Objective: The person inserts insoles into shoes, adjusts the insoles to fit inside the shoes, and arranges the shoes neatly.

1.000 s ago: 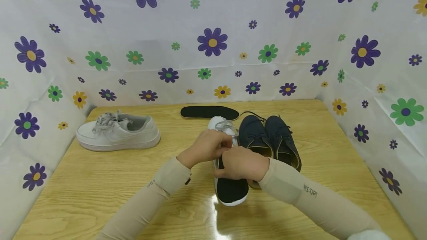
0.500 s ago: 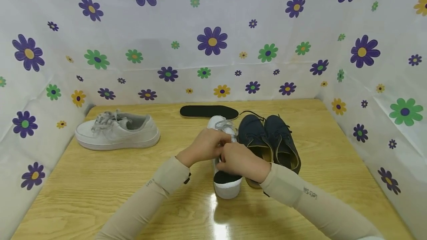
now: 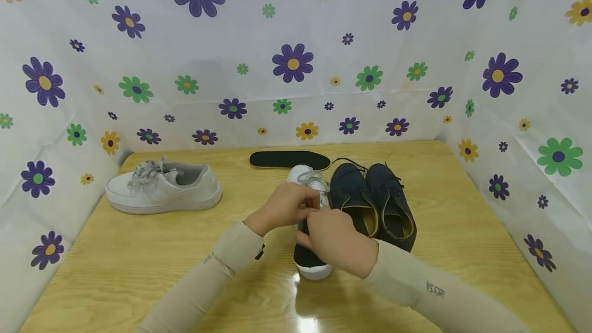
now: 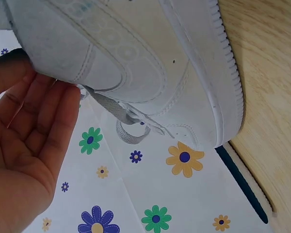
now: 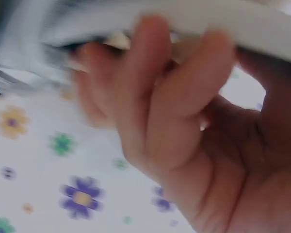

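A white sneaker (image 3: 315, 184) stands at the middle of the table with its toe away from me. My left hand (image 3: 284, 205) pinches the edge of its opening; in the left wrist view, the thumb and fingers (image 4: 63, 111) are at the upper by the grey laces (image 4: 111, 108). A black insole (image 3: 306, 255) with a pale underside lies at the sneaker's opening, its front part hidden by my hands. My right hand (image 3: 339, 238) holds the insole from the right side. In the blurred right wrist view, curled fingers (image 5: 150, 58) reach its pale underside (image 5: 262, 29).
A pair of dark navy lace-up shoes (image 3: 349, 184) stands close right of the sneaker. Another black insole (image 3: 287, 160) lies at the back of the table. The other white sneaker (image 3: 159, 191) stands at the left. Flowered cloth (image 3: 208, 55) hangs behind and at the sides.
The insole's heel end first shifted away from me, uncovering the sneaker's heel. My right hand has since drawn slightly nearer to me. The left hand keeps its place on the sneaker.
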`<state>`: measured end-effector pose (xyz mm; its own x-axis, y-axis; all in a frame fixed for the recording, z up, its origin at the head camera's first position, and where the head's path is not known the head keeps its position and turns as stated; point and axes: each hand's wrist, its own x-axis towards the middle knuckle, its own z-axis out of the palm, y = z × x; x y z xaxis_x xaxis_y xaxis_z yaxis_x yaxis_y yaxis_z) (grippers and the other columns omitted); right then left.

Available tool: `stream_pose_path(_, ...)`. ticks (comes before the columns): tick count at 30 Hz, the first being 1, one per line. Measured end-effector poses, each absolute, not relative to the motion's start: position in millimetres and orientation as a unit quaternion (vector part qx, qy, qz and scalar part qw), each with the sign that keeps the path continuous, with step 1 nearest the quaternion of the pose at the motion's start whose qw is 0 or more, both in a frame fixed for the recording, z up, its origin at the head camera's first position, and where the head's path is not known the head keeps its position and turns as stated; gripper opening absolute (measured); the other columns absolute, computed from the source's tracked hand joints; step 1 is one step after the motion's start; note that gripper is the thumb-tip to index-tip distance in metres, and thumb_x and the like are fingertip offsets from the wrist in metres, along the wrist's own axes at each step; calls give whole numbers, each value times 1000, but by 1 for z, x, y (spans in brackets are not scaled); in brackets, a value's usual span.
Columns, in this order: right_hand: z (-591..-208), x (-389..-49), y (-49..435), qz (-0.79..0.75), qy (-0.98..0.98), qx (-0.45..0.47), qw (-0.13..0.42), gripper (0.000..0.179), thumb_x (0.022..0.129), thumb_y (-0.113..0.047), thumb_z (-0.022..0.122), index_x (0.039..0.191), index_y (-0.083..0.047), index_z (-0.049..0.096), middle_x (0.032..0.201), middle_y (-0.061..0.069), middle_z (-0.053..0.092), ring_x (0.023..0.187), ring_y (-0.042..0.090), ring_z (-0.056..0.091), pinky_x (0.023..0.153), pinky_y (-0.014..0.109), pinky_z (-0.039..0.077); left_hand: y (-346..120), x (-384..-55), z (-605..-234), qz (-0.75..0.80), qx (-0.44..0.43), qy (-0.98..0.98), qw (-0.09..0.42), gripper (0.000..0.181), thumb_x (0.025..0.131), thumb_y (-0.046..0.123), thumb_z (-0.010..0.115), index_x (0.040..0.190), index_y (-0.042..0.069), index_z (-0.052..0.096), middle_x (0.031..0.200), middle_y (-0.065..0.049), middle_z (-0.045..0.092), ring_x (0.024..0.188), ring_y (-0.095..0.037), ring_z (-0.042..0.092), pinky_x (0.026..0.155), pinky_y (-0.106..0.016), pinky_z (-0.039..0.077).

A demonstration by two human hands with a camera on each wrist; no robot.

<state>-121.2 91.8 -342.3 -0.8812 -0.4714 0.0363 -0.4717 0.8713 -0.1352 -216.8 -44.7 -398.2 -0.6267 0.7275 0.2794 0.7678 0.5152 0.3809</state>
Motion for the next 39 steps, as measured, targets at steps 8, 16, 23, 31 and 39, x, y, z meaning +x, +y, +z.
stream_pose_path(8,-324,-83,92,98,-951,293,1,48,91,-48,59,60,-12,52,53,-1,42,43,13,41,36,26,31,-44,-216,-400,-233,-424,-874,42,16,83,14,75,73,20,64,71,10,66,64,-3,60,61,-22,47)
stream_pose_path(16,-343,-74,88,92,-939,294,153,25,75,-11,67,58,-12,50,57,0,43,49,14,41,38,25,32,-43,-214,-401,-230,-423,-875,48,17,82,15,76,71,21,64,71,10,66,64,-3,60,60,-22,46)
stream_pose_path(23,-344,-77,89,120,-938,284,156,26,77,-6,67,59,-7,49,55,3,43,50,18,47,45,27,39,-43,-214,-399,-233,-425,-873,50,17,82,14,76,71,20,64,70,10,66,64,-3,60,60,-21,46)
stream_pose_path(31,-345,-90,94,172,-942,264,119,28,77,0,65,58,-8,46,54,3,43,47,18,47,41,28,36,-44,-213,-395,-237,-430,-870,51,18,80,11,76,71,20,63,69,10,66,64,-3,59,60,-21,46)
stream_pose_path(39,-347,-100,93,176,-947,250,97,34,75,2,64,51,-10,43,52,2,42,44,14,42,38,25,32,-45,-214,-396,-236,-427,-872,36,17,81,10,76,72,19,64,71,9,66,65,-3,59,61,-22,46)
